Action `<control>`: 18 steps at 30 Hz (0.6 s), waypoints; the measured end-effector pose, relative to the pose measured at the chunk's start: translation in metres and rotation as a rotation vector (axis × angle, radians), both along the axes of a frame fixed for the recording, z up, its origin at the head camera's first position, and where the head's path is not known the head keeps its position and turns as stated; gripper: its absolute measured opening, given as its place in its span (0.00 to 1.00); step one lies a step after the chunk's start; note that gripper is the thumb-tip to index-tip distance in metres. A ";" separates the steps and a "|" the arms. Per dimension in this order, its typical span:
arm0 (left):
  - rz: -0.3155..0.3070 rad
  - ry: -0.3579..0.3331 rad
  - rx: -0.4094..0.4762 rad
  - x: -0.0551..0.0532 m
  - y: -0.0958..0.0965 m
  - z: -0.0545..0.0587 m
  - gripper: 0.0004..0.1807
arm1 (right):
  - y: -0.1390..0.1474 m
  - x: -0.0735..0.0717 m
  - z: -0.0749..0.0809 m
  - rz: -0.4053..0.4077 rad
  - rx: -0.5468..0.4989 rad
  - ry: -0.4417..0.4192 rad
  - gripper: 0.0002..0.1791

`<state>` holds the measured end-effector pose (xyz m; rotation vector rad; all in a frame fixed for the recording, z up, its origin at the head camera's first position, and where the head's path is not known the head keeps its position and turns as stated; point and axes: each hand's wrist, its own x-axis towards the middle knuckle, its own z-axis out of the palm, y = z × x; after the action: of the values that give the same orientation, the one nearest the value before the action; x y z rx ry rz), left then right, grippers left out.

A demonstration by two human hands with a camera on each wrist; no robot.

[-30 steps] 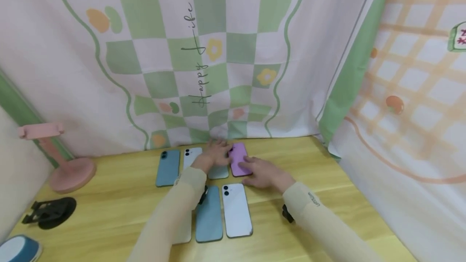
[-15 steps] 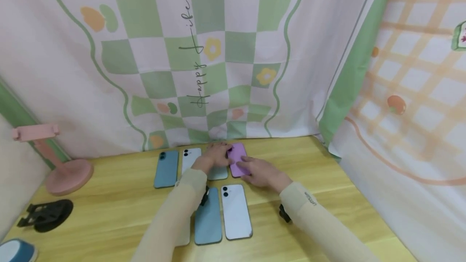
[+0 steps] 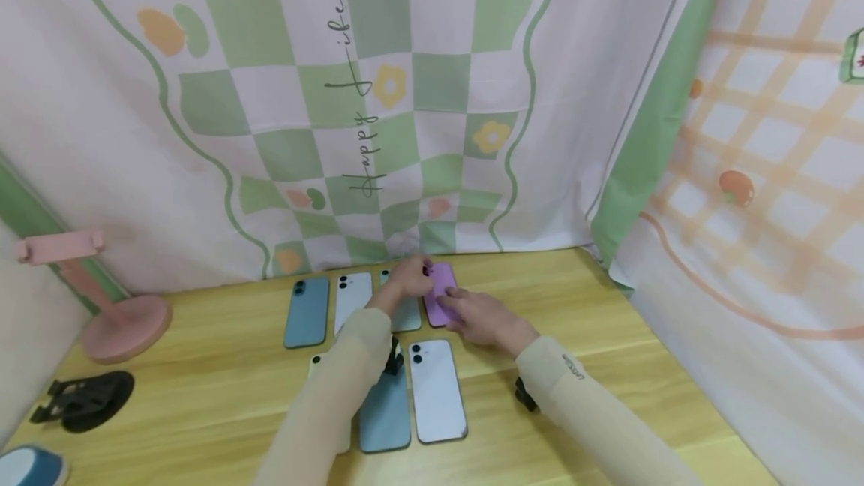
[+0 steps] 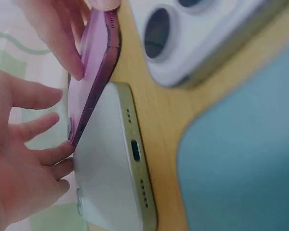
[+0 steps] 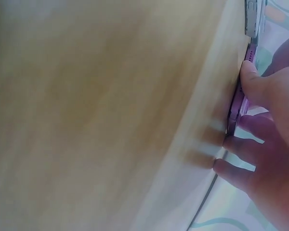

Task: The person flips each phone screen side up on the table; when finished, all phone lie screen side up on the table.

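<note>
A purple phone (image 3: 442, 278) lies back-up in the far row on the table. My right hand (image 3: 484, 319) holds its right and lower edges, with the thumb (image 5: 250, 77) on the bottom edge. At its upper left, my left hand (image 3: 409, 277) reaches over with its fingers apart. In the left wrist view, one left fingertip touches the purple phone's side near the camera end. Beside it lies a pale phone (image 4: 106, 163), partly covered by my left hand in the head view. A white phone (image 3: 352, 300) and a blue phone (image 3: 307, 313) continue the row leftward.
Nearer me lie a white phone (image 3: 437, 392), a blue phone (image 3: 385, 418) and a pale yellow phone (image 3: 317, 361), partly under my left arm. At left stand a pink stand (image 3: 124, 328), a black stand (image 3: 88, 400) and a blue-and-white round object (image 3: 30, 467). A curtain (image 3: 378, 133) hangs behind.
My left hand has shifted slightly and turned at the wrist, uncovering the camera end of the pale phone. The right hand stays on the purple phone. The head view has shifted a little.
</note>
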<state>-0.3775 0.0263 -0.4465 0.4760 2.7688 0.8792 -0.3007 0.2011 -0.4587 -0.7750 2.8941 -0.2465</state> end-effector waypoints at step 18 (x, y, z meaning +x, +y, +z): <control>0.175 0.038 0.167 0.002 0.021 -0.002 0.32 | 0.008 0.004 0.007 -0.018 -0.068 -0.072 0.36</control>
<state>-0.3759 0.0471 -0.4486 0.2811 2.8177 1.1587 -0.2964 0.2087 -0.4521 -0.7355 2.8389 -0.3689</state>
